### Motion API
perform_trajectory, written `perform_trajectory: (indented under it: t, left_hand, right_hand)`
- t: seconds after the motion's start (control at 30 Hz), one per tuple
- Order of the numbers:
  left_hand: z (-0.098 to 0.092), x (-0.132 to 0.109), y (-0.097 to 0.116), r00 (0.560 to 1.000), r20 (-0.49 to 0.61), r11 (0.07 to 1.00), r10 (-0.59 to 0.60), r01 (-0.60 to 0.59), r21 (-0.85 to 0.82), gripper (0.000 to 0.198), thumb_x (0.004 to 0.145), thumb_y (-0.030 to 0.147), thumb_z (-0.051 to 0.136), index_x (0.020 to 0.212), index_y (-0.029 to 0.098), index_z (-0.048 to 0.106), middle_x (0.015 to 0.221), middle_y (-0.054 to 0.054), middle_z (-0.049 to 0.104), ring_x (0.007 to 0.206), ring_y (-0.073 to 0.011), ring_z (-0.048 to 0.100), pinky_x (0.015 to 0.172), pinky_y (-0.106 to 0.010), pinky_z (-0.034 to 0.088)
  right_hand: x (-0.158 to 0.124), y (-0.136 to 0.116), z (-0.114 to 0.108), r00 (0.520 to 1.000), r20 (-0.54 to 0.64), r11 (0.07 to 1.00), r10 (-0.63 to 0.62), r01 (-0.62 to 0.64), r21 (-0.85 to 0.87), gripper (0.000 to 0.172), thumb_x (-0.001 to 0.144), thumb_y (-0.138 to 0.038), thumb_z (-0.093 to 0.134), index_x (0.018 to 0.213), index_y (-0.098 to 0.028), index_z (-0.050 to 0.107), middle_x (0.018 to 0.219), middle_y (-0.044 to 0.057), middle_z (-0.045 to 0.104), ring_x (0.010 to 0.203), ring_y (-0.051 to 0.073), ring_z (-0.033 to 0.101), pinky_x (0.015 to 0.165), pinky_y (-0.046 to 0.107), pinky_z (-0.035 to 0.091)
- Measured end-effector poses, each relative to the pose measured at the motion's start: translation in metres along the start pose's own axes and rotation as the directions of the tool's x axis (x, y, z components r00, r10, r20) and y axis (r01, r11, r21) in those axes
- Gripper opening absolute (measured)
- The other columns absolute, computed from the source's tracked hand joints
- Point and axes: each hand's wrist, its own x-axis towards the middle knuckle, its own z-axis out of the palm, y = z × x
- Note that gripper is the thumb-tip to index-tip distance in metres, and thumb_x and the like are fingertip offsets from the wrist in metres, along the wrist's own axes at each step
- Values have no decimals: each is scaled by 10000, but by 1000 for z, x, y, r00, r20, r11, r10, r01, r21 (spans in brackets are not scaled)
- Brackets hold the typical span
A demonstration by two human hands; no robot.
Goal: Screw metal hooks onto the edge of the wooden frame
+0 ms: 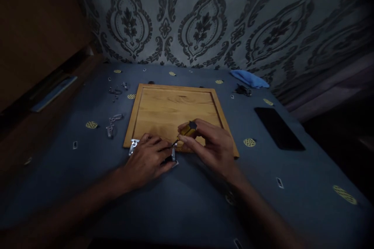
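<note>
A framed wooden panel [175, 105] lies flat, its near edge under my hands. My left hand [147, 159] is closed over a silver metal bracket [133, 146] at that edge and covers most of it. Metal shows on both sides of the fingers, and I cannot tell if it is one piece. My right hand [214, 146] grips a screwdriver [187, 129] with a yellow and dark handle. Its thin shaft slants down to the left, and the tip is at the metal beside my left fingertips.
Left of the panel lie loose metal fittings [111, 124] and several small parts [115, 91]. A black phone-like slab [279, 128] rests to the right. Behind it are a blue cloth [249, 78] and a small dark object [243, 90]. A patterned wall [201, 19] borders the back.
</note>
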Motion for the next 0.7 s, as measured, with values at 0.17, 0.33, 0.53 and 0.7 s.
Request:
perform_trajectory:
  t: [0.17, 0.33, 0.53, 0.7]
  left_hand:
    - [1, 0, 0, 1000, -22, 1000, 4, -4, -5, 188, 985, 352, 669, 996, 175, 729, 1004, -17, 773, 905, -211, 650, 819, -380, 405]
    - [2, -1, -1, 1000, -28, 1000, 9, -9, -13, 178, 974, 346, 686, 960, 173, 724, 1040, -17, 776, 919, -205, 655, 841, -374, 410]
    - [1, -1, 0, 1000, -24, 1000, 9, -10, -10, 173, 983, 341, 674, 991, 175, 722, 1031, -21, 780, 925, -209, 658, 848, -369, 405]
    - [1, -1, 0, 1000, -26, 1000, 11, -11, -4, 161, 965, 326, 701, 990, 168, 719, 1028, -17, 779, 923, -216, 659, 839, -372, 398]
  right_hand:
    - [-11, -6, -3, 995, -99, 1000, -11, 13, 17, 161, 930, -305, 718, 791, -232, 682, 799, 24, 695, 607, 158, 638, 575, 305, 529]
    - [-14, -10, 1, 962, -266, 989, 63, -24, 149, 92, 926, -314, 732, 931, -241, 677, 871, -4, 686, 525, 109, 617, 509, 266, 527]
    - [-14, 1, 2, 981, -184, 998, 56, -62, -22, 199, 925, -322, 715, 785, -220, 619, 783, 7, 631, 567, 130, 605, 511, 275, 513]
    - [-14, 5, 3, 983, -175, 998, 47, -54, -38, 217, 931, -324, 701, 769, -225, 596, 761, 0, 617, 565, 126, 585, 524, 274, 501]
